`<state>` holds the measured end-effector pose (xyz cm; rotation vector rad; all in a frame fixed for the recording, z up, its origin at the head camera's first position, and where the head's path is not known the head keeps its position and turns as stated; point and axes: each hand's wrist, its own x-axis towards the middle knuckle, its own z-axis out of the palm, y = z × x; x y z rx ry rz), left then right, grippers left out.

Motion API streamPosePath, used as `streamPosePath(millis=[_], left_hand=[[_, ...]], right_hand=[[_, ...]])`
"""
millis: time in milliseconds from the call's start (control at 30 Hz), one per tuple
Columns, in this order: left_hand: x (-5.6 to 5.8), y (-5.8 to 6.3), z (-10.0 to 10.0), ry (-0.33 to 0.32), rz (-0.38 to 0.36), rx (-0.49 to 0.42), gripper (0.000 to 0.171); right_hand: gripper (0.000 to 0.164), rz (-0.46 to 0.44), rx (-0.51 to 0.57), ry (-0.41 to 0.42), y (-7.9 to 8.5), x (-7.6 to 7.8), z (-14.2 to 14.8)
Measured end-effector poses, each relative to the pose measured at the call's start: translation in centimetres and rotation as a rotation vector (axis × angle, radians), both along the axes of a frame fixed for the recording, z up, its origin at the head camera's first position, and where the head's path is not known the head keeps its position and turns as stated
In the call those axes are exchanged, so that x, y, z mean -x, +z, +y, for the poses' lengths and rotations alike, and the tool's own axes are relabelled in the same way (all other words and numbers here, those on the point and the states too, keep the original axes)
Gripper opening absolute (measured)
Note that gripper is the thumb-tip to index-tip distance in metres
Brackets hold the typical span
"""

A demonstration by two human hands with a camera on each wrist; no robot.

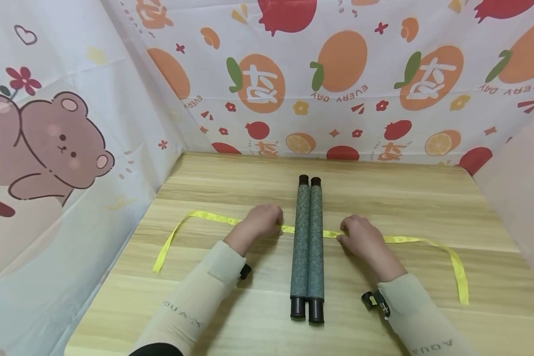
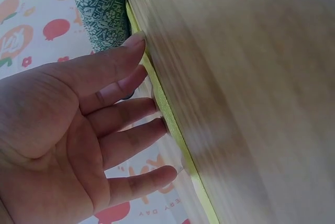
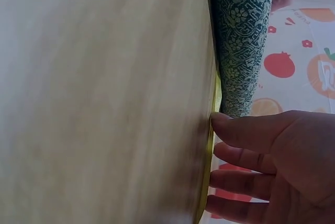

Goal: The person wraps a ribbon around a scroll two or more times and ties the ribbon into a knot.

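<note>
A pair of rolled green brocade scrolls with dark knobs at both ends lies side by side, lengthwise on the table. Beneath them a yellow ribbon runs crosswise, its ends spreading far to either side. On the left, my left hand is at the ribbon, its thumb and fingertips beside the strip in the left wrist view. My right hand is at the ribbon on the other side. In the right wrist view its extended thumb and fingers reach the ribbon's edge close to the patterned roll.
The wood-grain table is bounded by a fruit-printed cloth at the back. A bear-printed cloth hangs on the left, and a pale surface rises on the right. Small black cameras sit at both wrists.
</note>
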<state>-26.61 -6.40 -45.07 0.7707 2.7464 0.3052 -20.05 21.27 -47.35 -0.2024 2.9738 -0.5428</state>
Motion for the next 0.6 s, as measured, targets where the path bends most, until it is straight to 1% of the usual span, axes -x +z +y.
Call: streamPosePath(millis=[267,333,367,433,500,533,600], left_hand=[[-0.14,0.06,-0.15,-0.023,0.013,0.001,0.014],[-0.09,0.08,-0.14,-0.030,0.017,0.005,0.004],[-0.06,0.06,-0.14,-0.034,0.016,0.009,0.002],[0.00,0.04,-0.12,-0.042,0.011,0.014,0.014],[0.01,0.01,-0.08,-0.043,0.018,0.019,0.017],[0.00,0.01,-0.06,-0.042,0.018,0.022,0.017],[-0.06,0.01,0.01,-0.032,0.030,0.029,0.009]], right_hand=[[0.028,0.015,-0.019,0.012,-0.19,-0.03,-0.25],[0.025,0.016,-0.024,0.014,-0.12,-0.01,-0.27],[0.023,0.015,-0.026,0.016,-0.12,0.00,-0.27],[0.018,0.014,-0.032,0.021,-0.13,0.01,-0.32],[0.014,0.017,-0.040,0.025,-0.17,0.03,-0.35],[0.013,0.022,-0.045,0.028,-0.20,0.04,-0.38],[0.012,0.028,-0.055,0.034,-0.24,0.03,-0.46]])
